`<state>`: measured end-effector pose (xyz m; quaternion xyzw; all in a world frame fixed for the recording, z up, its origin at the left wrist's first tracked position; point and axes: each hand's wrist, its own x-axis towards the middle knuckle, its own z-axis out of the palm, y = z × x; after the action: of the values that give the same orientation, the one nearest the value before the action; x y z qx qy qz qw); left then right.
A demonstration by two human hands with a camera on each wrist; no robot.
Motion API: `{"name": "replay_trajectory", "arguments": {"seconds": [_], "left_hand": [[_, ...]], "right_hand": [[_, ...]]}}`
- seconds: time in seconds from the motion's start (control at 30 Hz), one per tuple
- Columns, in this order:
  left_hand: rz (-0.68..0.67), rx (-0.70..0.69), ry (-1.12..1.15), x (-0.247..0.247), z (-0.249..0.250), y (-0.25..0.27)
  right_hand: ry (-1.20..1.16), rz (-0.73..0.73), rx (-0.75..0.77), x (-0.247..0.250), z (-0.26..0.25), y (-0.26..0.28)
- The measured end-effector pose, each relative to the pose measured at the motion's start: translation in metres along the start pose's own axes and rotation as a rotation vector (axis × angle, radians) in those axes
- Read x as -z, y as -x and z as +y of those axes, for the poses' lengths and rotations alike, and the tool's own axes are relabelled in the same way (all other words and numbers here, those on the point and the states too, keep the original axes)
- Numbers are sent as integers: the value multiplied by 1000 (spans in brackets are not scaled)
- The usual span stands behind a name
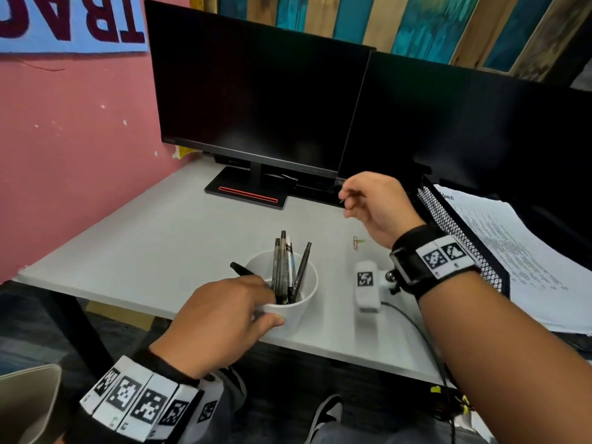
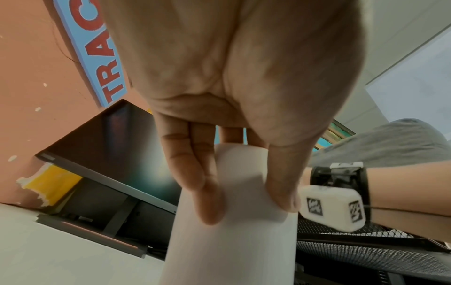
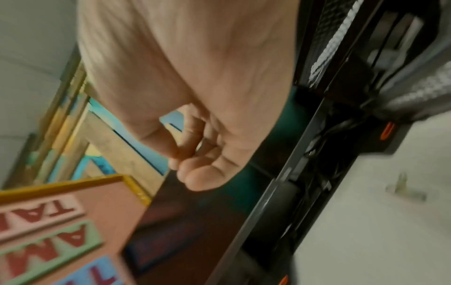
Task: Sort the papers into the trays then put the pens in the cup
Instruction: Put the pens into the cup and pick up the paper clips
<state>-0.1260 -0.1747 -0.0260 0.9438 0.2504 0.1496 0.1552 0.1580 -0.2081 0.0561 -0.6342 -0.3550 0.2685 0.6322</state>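
A white cup holding several pens stands near the desk's front edge. My left hand grips its near side, fingers and thumb curled round the wall; the left wrist view shows the left hand on the cup. A black pen tip pokes out beyond those fingers, left of the cup. My right hand is raised over the desk under the monitors, pinching a small thin wire piece, seemingly a paper clip. The blurred right wrist view shows the right hand with its fingers curled against the thumb.
Two loose paper clips lie on the white desk below my right hand. A black mesh tray with printed papers stands at the right. Two dark monitors and a stand base fill the back.
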Motion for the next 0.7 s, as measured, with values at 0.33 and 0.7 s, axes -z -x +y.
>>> {"name": "replay_trajectory", "arguments": {"seconds": [0.33,0.7], "left_hand": [[17,33,-29,8,-17,-2],[14,68,-26,15,-15,4]], "right_hand": [[887,68,-395,39,109,-65],[1211,41,-335,25,119,-50]]}}
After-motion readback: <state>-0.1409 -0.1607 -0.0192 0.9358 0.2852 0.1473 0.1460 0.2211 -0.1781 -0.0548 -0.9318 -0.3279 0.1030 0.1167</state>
